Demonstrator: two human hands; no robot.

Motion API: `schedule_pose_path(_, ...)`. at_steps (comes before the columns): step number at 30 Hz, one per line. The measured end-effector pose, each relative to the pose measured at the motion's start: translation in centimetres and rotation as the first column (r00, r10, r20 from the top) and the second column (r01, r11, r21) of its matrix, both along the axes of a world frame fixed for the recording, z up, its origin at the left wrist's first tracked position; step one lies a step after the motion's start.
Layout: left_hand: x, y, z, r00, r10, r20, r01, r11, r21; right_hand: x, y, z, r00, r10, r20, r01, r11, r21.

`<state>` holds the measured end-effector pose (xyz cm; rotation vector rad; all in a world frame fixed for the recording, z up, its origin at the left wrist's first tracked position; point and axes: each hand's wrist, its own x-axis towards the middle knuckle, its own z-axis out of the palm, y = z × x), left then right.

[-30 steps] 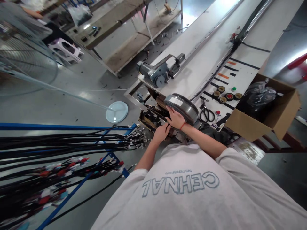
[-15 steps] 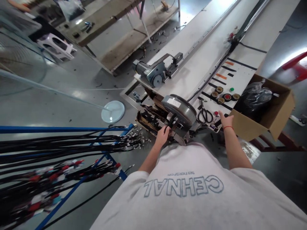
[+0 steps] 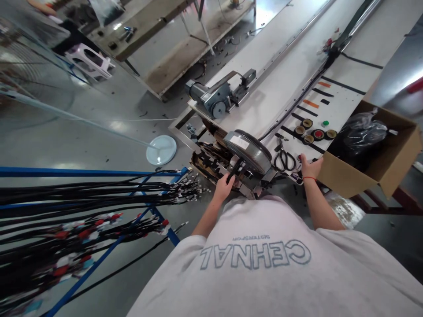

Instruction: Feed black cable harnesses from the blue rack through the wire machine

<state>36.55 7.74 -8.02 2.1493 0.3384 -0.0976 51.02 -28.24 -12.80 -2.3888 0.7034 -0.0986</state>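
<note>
My left hand is closed round a black strip at the front of a round grey machine. My right hand rests at the near right edge of the white workbench, with thumb and fingers apart, its fingertips beside a small red item. Black-handled scissors lie between the machine and my right hand. Beyond them sit several tape rolls and a green cap.
An open cardboard box with a black plastic bag stands right of the bench. At left, black cables hang on a blue rack. A motor unit sits on the bench's far left. Part of a person shows at upper left.
My right hand has shifted slightly left along the bench edge, to the small red item. My left hand stays at the machine. The view has turned a little.
</note>
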Motion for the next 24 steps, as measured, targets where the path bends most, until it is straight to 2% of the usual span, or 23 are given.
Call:
schedule_pose_path(4,0.1,0.0,0.3,0.999,0.039,-0.007,-0.039,0.999,0.011,-0.2,0.3,0.3,0.997,-0.062,0.046,0.063,0.998,-0.019)
schedule_pose_path(9,0.4,0.6,0.6,1.000,0.012,-0.002,-0.012,0.993,0.121,-0.2,0.7,0.9,0.996,-0.083,-0.012,0.083,0.997,0.010)
schedule_pose_path(11,0.1,1.0,-0.1,0.999,0.032,-0.005,-0.030,0.979,0.200,-0.1,0.8,1.1,0.995,-0.091,-0.033,0.092,0.995,0.033)
schedule_pose_path(14,-1.4,2.1,-2.0,0.996,0.057,-0.064,-0.037,0.958,0.285,0.1,0.7,1.0,0.996,-0.092,-0.017,0.093,0.992,0.083)
schedule_pose_path(17,-3.6,3.3,-3.8,0.979,0.107,-0.174,-0.053,0.955,0.292,0.1,0.6,0.7,0.996,-0.092,0.022,0.089,0.990,0.111)
schedule_pose_path(19,-5.1,4.0,-4.4,0.968,0.152,-0.198,-0.094,0.957,0.275,0.1,0.5,0.4,0.995,-0.090,0.042,0.084,0.990,0.117)
schedule_pose_path(21,-6.1,4.3,-4.2,0.968,0.194,-0.159,-0.151,0.956,0.253,0.1,0.5,0.2,0.995,-0.087,0.051,0.080,0.990,0.117)
schedule_pose_path(24,-6.6,3.9,-2.8,0.971,0.228,-0.071,-0.207,0.953,0.222,0.1,0.4,0.0,0.995,-0.089,0.053,0.083,0.990,0.110)
